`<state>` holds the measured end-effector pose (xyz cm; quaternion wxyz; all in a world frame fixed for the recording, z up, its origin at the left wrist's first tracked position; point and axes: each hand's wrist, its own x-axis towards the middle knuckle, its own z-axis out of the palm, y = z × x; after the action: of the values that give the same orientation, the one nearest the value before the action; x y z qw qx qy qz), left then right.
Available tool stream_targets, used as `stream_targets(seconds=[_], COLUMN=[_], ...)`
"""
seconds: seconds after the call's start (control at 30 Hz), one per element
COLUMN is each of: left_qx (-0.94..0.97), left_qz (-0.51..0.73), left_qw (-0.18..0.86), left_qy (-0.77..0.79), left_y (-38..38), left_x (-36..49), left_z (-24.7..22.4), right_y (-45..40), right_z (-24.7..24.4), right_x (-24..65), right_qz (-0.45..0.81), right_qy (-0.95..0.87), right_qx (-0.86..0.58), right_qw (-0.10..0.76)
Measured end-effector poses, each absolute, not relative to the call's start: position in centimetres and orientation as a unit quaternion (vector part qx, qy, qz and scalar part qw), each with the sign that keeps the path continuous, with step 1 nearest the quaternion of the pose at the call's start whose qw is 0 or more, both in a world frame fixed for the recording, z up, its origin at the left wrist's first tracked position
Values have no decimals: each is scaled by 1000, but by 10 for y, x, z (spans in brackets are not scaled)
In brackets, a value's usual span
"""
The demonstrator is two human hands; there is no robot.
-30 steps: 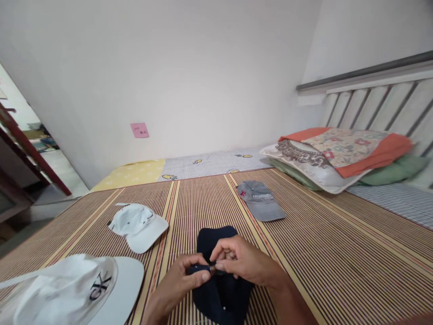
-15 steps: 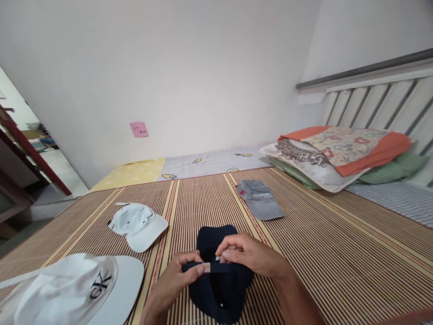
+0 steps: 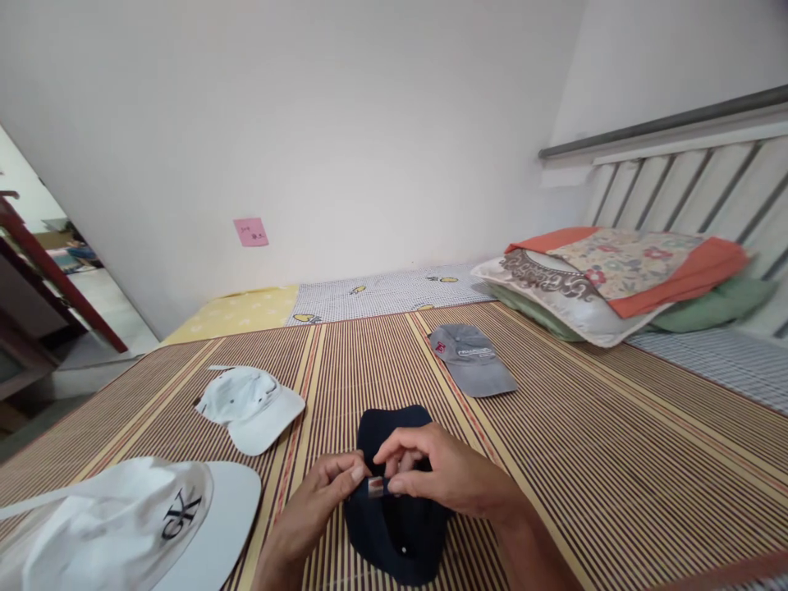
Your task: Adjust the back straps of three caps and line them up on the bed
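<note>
A navy baseball cap (image 3: 403,546) lies on the striped mat in front of me, its back opening towards me and its brim pointing away. My left hand (image 3: 323,497) pinches the left side of the cap's back strap between thumb and fingers. A small metal buckle (image 3: 375,487) shows on the strap between my hands. With curled fingers, my right hand (image 3: 440,472) grips the strap just right of the buckle, thumb beneath. Its fingers cover part of the cap's inside and the strap's right end.
Two white caps lie at left, a nearer one (image 3: 116,521) with black letters and a smaller one (image 3: 249,406). A grey cap (image 3: 471,361) sits farther back. Stacked pillows (image 3: 640,271) rest by the white headboard (image 3: 695,185). A pink note (image 3: 251,232) is on the wall.
My right hand has moved left along the strap, close to the buckle, and its thumb now presses the strap. My left hand still holds the strap's left side.
</note>
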<state>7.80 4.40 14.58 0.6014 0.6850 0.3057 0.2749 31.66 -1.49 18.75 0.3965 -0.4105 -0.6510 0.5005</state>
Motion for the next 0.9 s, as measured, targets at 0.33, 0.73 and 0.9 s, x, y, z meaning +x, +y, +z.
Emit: stream_targets(seconds=[0.33, 0.73, 0.9], left_qx=[710, 706, 704], left_qz=[240, 256, 251], left_qw=[580, 593, 586], left_qy=[319, 290, 312], left_y=[46, 45, 43], left_x=[81, 85, 89], left_z=[149, 150, 156], right_y=[-5, 3, 1], right_z=[162, 158, 161], right_x=[334, 337, 335], right_qz=[612, 590, 582], right_qy=[-600, -603, -602], right_qx=[-331, -330, -344], right_qw=[395, 424, 425])
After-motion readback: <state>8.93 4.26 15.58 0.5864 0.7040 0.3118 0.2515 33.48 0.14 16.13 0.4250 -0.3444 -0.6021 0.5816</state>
